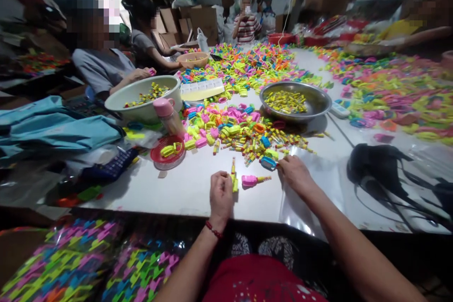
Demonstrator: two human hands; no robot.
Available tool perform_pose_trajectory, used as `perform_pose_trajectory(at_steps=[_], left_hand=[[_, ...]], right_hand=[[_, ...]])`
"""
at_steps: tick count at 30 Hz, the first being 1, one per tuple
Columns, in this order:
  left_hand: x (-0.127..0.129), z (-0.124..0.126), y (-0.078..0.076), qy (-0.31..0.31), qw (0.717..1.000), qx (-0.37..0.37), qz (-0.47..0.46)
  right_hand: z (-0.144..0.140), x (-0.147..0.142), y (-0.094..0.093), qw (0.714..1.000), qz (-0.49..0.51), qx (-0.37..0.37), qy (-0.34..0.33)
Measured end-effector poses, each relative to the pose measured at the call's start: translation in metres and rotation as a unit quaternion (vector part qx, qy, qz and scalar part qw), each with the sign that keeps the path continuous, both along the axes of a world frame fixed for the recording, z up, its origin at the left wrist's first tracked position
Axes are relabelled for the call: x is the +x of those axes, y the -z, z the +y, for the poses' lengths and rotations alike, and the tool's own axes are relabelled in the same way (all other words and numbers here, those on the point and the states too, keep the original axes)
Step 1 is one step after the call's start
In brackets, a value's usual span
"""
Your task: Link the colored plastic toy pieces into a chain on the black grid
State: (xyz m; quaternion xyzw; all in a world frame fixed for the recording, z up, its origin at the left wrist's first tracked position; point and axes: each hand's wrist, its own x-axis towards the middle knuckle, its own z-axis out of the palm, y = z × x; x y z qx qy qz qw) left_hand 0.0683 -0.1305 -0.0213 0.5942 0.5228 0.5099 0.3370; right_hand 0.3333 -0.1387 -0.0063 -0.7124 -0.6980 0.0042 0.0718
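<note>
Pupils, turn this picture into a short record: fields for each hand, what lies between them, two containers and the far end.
Left hand: closed on a yellow piece
Right hand: fingertips at one end of a blue piece; grip unclear
Between hands: pink piece with a patterned tube, on the white table
Steel bowl: holds many small yellow items
Pale green basin: behind a pink-capped bottle
Far end: person in striped top

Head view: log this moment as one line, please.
left hand: at yellow piece, grip unclear | right hand: at blue piece, grip unclear | pink piece: on table between hands | steel bowl: beyond right hand
</note>
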Motion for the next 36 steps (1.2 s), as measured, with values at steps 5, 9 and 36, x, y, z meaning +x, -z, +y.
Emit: perform_pose_trajectory(at_steps=[5,9,36], left_hand=[[0.033,-0.016,0.016,0.098,0.992,-0.028,0.068],[0.053,-0.020,0.025,0.166,0.967,0.035,0.188],[0.074,-0.022,0.028,0.239,0.961,0.048,0.129]], right_hand=[[0.010,-0.010,-0.010,0.997,0.048,-0.050,-0.032],[0.025,-0.015,-0.018,0.995,0.060,-0.030,0.076],[0.061,0.024,-0.020,0.990,0.103,0.012,0.099]])
